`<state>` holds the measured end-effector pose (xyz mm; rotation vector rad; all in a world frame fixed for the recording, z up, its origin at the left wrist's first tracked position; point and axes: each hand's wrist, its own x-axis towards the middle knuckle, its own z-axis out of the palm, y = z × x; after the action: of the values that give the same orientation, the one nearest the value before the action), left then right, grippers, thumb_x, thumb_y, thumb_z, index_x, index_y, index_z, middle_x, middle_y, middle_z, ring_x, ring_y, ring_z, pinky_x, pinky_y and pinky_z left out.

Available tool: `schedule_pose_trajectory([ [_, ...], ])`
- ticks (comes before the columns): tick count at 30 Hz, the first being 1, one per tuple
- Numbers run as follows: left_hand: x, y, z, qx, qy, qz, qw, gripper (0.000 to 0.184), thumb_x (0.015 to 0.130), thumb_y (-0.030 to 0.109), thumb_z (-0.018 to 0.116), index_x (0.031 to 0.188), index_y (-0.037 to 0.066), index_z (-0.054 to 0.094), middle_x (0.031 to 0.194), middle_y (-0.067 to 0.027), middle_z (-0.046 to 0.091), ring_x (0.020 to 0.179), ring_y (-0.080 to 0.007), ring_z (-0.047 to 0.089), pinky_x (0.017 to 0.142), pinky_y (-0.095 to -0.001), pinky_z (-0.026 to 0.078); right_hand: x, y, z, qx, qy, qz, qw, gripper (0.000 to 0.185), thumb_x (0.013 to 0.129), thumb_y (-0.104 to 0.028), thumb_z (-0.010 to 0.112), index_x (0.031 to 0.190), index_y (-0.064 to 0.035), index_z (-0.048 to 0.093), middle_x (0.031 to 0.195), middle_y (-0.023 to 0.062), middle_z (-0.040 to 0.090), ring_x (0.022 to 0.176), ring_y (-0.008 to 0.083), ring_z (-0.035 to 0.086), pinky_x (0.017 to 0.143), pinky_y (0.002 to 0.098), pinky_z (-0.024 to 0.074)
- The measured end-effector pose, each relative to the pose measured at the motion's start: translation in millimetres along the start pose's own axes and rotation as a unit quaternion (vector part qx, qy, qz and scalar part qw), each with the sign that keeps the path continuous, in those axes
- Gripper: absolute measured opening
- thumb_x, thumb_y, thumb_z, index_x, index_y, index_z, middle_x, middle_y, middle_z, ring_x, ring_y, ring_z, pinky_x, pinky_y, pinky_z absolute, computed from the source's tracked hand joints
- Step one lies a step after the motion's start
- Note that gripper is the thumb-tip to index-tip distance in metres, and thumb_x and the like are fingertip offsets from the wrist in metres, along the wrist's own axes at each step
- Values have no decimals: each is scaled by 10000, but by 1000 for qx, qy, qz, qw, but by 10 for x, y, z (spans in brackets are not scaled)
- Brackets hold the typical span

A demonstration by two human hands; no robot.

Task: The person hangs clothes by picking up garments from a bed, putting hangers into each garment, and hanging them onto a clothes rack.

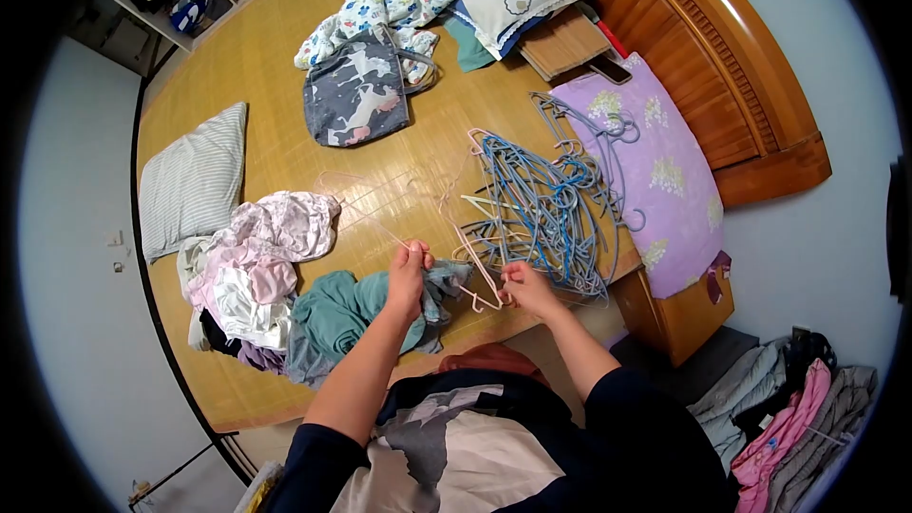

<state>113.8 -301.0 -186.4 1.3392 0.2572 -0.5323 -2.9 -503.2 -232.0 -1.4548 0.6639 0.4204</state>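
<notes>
My left hand (408,277) is closed in a pinch at the end of a thin pale pink hanger (366,213), which reaches forward over the bed mat. A second pink hanger (483,271) is gripped by my right hand (528,289), its hook hanging low near the bed's edge. Just beyond that hand lies a tangled heap of blue and grey hangers (541,204). Below and left of my left hand are a green garment (337,309) and a greyish-blue crumpled cloth (442,285).
Pink and white clothes (252,271) are piled at the left, near a striped pillow (198,176). A grey unicorn bag (356,90) lies farther back. A purple pillow (655,171) rests beside the wooden headboard (731,66), above a bedside cabinet (679,323). Folded clothes (779,418) sit lower right.
</notes>
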Motion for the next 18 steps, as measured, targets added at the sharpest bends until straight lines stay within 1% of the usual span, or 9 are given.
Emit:
schedule_pose_trajectory([
  [2, -19, 13, 2, -2, -6, -18, 1000, 224, 987, 274, 419, 909, 78, 494, 713, 0, 444, 679, -102, 402, 667, -222, 335, 8, 27, 30, 126, 23, 28, 991, 221, 880, -72, 514, 1099, -44, 508, 862, 96, 622, 646, 133, 613, 450, 219, 406],
  [3, -44, 8, 6, 18, -19, -31, 999, 223, 988, 270, 413, 910, 77, 493, 708, 2, 440, 673, -100, 397, 661, -220, 332, 27, 60, 55, 127, 22, 27, 991, 221, 880, -72, 514, 1099, -44, 508, 862, 96, 622, 646, 133, 613, 450, 219, 406],
  [5, -90, -8, 6, 46, -38, -42, 997, 220, 992, 263, 401, 916, 77, 491, 694, 8, 428, 664, -94, 383, 653, -214, 324, 66, 130, 118, 135, 41, 37, 989, 222, 907, -65, 485, 1123, -17, 489, 818, 102, 626, 556, 128, 593, 431, 214, 378],
  [8, -168, 35, -23, 84, -73, -22, 994, 229, 993, 270, 397, 919, 72, 486, 686, 11, 415, 656, -91, 371, 645, -214, 314, 117, 243, 152, 112, 23, 54, 992, 217, 915, -53, 467, 1126, -9, 490, 796, 93, 623, 542, 128, 588, 431, 212, 384],
  [12, -334, 111, -160, 93, -106, 5, 990, 240, 997, 271, 389, 918, 63, 480, 687, 12, 404, 646, -87, 355, 626, -218, 304, 230, 598, 134, 107, 16, 61, 992, 222, 919, -64, 462, 1131, -10, 495, 784, 95, 620, 541, 135, 588, 438, 223, 406],
  [14, -458, 231, -219, 85, -109, 5, 990, 241, 1002, 246, 380, 908, 47, 479, 687, 10, 393, 642, -87, 349, 612, -220, 310, 372, 906, 94, 49, 59, 71, 995, 238, 925, -50, 424, 1149, -12, 494, 786, 97, 625, 552, 139, 597, 465, 257, 445],
  [15, -511, 264, -254, 86, -104, 6, 991, 246, 1004, 249, 374, 911, 45, 474, 692, 13, 392, 641, -83, 343, 606, -218, 307, 401, 966, 55, 49, 55, 70, 995, 238, 925, -50, 424, 1149, -12, 494, 786, 97, 625, 552, 139, 597, 465, 257, 445],
  [17, -610, 330, -313, 95, -94, 13, 991, 247, 1005, 253, 374, 915, 46, 474, 694, 15, 389, 641, -80, 339, 606, -216, 303, 440, 1036, -20, -17, 78, 101, 992, 267, 887, -69, 470, 1145, -23, 517, 807, 133, 638, 624, 217, 630, 569, 319, 500],
  [18, -660, 372, -342, 103, -88, 19, 991, 249, 1005, 257, 373, 918, 46, 473, 695, 18, 386, 640, -77, 335, 605, -214, 300, 423, 1009, -50, -19, 72, 99, 992, 267, 887, -69, 470, 1145, -23, 517, 807, 133, 638, 624, 217, 630, 569, 319, 500],
])
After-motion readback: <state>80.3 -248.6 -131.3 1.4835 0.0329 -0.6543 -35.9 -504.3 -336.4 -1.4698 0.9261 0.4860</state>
